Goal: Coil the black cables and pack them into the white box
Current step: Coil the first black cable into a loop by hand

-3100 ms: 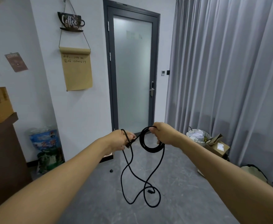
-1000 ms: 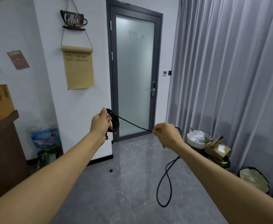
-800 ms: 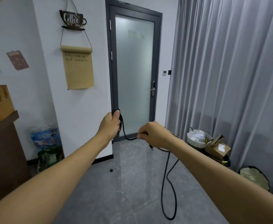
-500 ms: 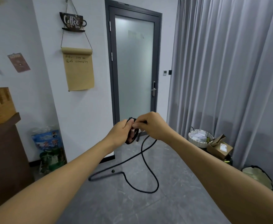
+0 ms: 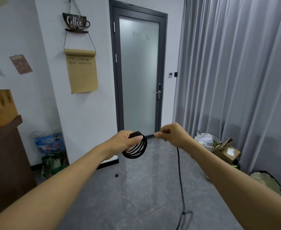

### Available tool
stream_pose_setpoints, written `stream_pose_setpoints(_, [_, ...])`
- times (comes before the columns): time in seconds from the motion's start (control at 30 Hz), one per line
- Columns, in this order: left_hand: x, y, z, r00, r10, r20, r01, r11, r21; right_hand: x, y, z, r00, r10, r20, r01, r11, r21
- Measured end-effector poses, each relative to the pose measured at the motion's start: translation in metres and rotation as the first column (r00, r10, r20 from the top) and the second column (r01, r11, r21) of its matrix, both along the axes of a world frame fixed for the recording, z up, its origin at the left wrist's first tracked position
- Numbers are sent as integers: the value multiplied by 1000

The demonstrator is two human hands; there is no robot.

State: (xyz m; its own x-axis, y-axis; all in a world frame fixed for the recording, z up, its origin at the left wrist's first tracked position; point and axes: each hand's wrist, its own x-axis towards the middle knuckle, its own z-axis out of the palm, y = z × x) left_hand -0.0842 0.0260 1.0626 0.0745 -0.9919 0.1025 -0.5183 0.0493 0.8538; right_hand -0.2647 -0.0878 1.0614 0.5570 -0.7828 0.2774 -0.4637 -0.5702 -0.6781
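Observation:
A black cable point(image 5: 137, 150) is wound into a small coil of several loops, held in front of me at chest height. My left hand point(image 5: 125, 141) grips the coil at its top left, thumb pressed over the loops. To the right, my right hand point(image 5: 171, 136) pinches the straight run of cable that leaves the coil. From under that hand the loose cable tail point(image 5: 180, 178) drops down to the grey floor and ends in a small bend at the lower right. No white box is in view.
A frosted glass door point(image 5: 139, 77) stands straight ahead, with grey curtains point(image 5: 236, 72) to its right. A woven basket point(image 5: 206, 141) and a cardboard box point(image 5: 227, 151) sit on the floor by the curtains. A brown cabinet point(image 5: 5, 160) stands at left. A small dark object point(image 5: 117, 175) lies on the floor.
The hands have drawn apart from each other and the coil in my left hand has gained loops. The slack loop on the floor is gone; the tail now hangs below my right hand.

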Motion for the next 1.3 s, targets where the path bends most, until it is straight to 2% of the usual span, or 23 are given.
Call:
stream_pose_setpoints(0.13, [7,-6,-6,996,32,-88,-33,999,-11,-15,-12,-9,996,-84,24,84,996,20])
stream_pose_setpoints(0.23, [19,-9,-8,970,135,-201,-140,990,-8,-32,-24,-16,985,-154,79,149,987,66])
stream_pose_setpoints(0.37, [34,-10,-6,849,262,-458,-298,955,-6,-49,-37,-27,961,-248,124,236,966,104])
stream_pose_setpoints(0.5, [50,-10,-6,691,381,-614,-470,883,19,-60,-39,-32,953,-267,142,245,957,156])
stream_pose_setpoints(0.6, [48,-12,-7,678,444,-585,-534,845,23,-51,-33,-27,965,-245,95,242,969,46])
stream_pose_setpoints(0.67, [38,-14,-6,725,479,-495,-551,834,-1,-37,-23,-18,976,-218,-16,215,971,-101])
stream_pose_setpoints(0.73, [24,-15,-3,801,485,-351,-534,844,-51,-22,-11,-10,982,-149,-119,127,976,-180])
stream_pose_setpoints(0.83, [7,-16,-3,867,454,-206,-481,871,-104,-2,8,3,968,32,-249,-76,982,-173])
stream_pose_setpoints(0.9, [1,-16,-6,892,421,-167,-442,889,-122,9,19,11,953,165,-253,-199,973,-117])
stream_pose_setpoints(0.97, [-4,-15,-8,910,388,-148,-407,903,-138,17,27,17,951,249,-182,-264,962,-64])
stream_pose_setpoints(1.13, [-15,-9,-10,951,266,-158,-286,951,-119,22,31,25,928,324,184,-343,936,81])
stream_pose_setpoints(1.23, [-18,-8,-10,920,143,-366,-195,975,-109,22,27,24,907,273,320,-325,938,122])
stream_pose_setpoints(1.3, [-19,-6,-9,840,42,-541,-105,991,-87,22,24,21,904,225,365,-291,947,135])
